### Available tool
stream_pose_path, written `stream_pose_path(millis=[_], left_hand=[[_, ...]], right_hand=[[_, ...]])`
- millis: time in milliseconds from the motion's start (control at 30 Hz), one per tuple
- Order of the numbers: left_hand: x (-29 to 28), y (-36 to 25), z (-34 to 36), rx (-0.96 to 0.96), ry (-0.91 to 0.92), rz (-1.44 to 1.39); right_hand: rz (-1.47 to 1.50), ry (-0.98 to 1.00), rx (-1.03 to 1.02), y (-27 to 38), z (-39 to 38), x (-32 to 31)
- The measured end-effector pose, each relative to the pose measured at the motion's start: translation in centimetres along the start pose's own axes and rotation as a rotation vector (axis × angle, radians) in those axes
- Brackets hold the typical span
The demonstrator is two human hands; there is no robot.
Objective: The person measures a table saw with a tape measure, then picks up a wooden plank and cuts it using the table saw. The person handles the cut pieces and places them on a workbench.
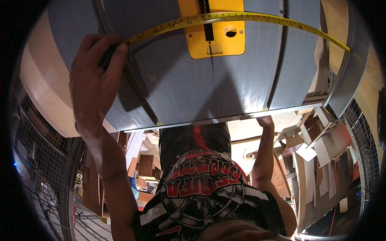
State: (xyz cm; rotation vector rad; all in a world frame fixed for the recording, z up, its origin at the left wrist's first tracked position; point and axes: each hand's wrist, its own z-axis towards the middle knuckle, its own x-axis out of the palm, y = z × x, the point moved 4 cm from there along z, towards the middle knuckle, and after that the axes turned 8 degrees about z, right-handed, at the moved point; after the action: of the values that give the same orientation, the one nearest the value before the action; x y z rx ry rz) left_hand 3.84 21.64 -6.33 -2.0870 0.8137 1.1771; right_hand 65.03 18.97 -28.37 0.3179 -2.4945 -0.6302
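Note:
My left hand (94, 66) is closed around a dark tape measure (107, 57) at the left of a grey saw table (173, 84). From it the yellow tape blade (225, 17) arcs across the table, over the yellow insert plate (217, 46) with its dark slot and round hole. Its far end meets a grey metal fence (352, 66) on the right. My right hand (265, 121) is at the table's front edge, fingers curled against the metal rail (225, 119); the fingertips are partly hidden. A small dark piece sits on the rail beside it.
Two dark grooves run through the tabletop, one either side of the insert plate. Light wooden boards (48, 92) flank the table at left. Below the rail on the right stand many offcuts and panels (321, 172). Wire mesh (40, 124) lines the left side.

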Motion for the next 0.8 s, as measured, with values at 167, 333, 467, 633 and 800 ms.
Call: stream_pose_path(millis=[167, 333, 467, 633, 800], left_hand=[[0.1, 0.2, -0.1, 0.000, -0.021, -0.007], [-0.6, -1.2, 0.3, 0.035, -0.001, 0.028], [-0.3, -0.6, 0.2, 0.014, 0.014, 0.079], [-1.0, -1.6, 0.1, -0.037, 0.047, 0.055], [-1.2, -1.5, 0.0, -0.031, 0.033, 0.056]], right_hand=[[-0.167, -0.067, 0.018, 2.0, 0.0, 2.1], [-0.268, -0.082, -0.020, 2.6, 0.2, 3.1], [-0.563, -0.141, 0.020, 4.2, 0.8, 5.2], [-0.318, -0.083, -0.004, 4.5, 1.3, 7.0], [-0.540, -0.159, 0.161, 4.2, 1.3, 6.3]])
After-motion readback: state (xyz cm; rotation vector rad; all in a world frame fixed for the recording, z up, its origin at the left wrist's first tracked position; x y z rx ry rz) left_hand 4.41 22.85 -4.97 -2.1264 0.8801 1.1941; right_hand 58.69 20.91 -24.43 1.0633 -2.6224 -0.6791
